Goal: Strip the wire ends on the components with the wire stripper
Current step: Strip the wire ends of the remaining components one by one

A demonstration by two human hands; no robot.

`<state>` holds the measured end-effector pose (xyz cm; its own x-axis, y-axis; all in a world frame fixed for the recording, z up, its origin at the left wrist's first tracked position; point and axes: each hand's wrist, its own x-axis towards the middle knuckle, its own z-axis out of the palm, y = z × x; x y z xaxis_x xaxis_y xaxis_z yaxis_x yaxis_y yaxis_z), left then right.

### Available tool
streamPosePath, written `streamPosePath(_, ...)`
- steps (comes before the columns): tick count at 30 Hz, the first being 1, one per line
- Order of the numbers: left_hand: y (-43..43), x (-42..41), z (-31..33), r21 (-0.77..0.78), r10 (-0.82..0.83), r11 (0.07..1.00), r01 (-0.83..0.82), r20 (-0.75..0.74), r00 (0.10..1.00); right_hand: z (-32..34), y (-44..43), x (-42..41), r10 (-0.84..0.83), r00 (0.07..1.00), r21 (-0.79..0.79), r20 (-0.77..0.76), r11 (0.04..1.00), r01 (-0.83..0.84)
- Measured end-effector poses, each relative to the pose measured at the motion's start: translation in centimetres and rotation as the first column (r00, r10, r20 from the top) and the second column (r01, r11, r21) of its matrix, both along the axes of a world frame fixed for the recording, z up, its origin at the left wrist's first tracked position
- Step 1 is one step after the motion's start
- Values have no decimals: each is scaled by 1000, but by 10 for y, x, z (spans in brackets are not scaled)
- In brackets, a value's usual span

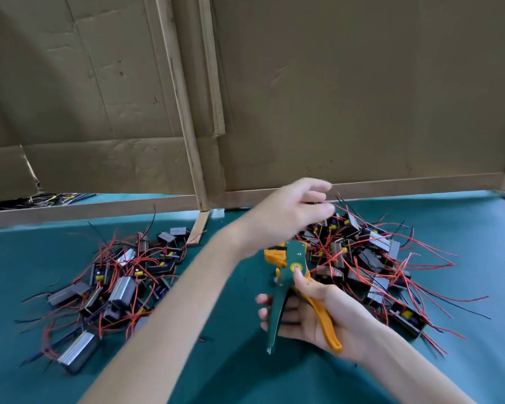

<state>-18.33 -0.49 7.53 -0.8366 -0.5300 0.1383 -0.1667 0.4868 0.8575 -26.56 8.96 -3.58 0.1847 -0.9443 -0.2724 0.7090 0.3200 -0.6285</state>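
The wire stripper (292,253), green with orange trim, is held above the green table cover (231,371), near centre, head pointing away. The right hand (318,312) grasps it: thumb on the round pivot label, fingers wrapped behind the green handle, orange handle against the palm. The handles stand spread apart. The top of the head is partly covered by the left wrist.

The left hand (293,209) is over the right pile of components (365,258). It is motion-blurred; whether its fingers pinch a wire cannot be determined.

A second component pile (120,287), red and black leads tangled, lies to the left. Cardboard panels (347,97) close the far side. Wires (41,199) under the torn far-left panel are indistinct.
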Motion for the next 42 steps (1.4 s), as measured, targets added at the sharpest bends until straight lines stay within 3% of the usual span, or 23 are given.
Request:
streamPosePath(3, -28, 63, 2, 8, 145, 989, -145, -30, 989, -3, -1, 1, -3, 1000, -15, 25, 1000, 3)
streamPosePath(6, -68, 119, -11, -235, 469, 879, -414, 275, 840, -5, -1, 0, -2, 1000, -6, 30, 1000, 2)
streamPosePath(9, -106, 156, -29, -434, 618, 785, -442, 487, 618, -6, -2, -1, 6, 1000, -23, 19, 1000, -5)
streamPosePath(14, -127, 172, -57, -473, 596, 803, -364, 627, 502, -9, -3, 0, -51, 998, -65, -47, 997, 48)
streamPosePath(20, -134, 167, -77, -528, 651, 758, -383, 581, 489, -11, -6, -1, -152, 980, -67, -127, 987, 144)
streamPosePath(26, -129, 162, -81, -632, 666, 727, -268, 558, 495, -12, -5, -1, -163, 973, -98, -164, 984, 149)
streamPosePath(29, -120, 157, -67, -580, 609, 765, -279, 511, 607, -12, -4, -1, -166, 971, -102, -171, 983, 151)
streamPosePath(32, -106, 145, -49, -361, 492, 855, -372, 338, 803, -11, -4, -1, -182, 965, -95, -188, 981, 166)
streamPosePath(35, -88, 121, -47, -284, 385, 905, -317, 230, 894, -10, -4, -1, -199, 959, -98, -201, 978, 182)
streamPosePath(40, -70, 84, -86, -413, 320, 899, -146, 392, 862, -9, -3, 0, -215, 947, -120, -240, 974, 191)
streamPosePath(42, -69, 79, -100, -396, 305, 910, -118, 450, 839, -9, -3, -1, -218, 944, -130, -249, 973, 190)
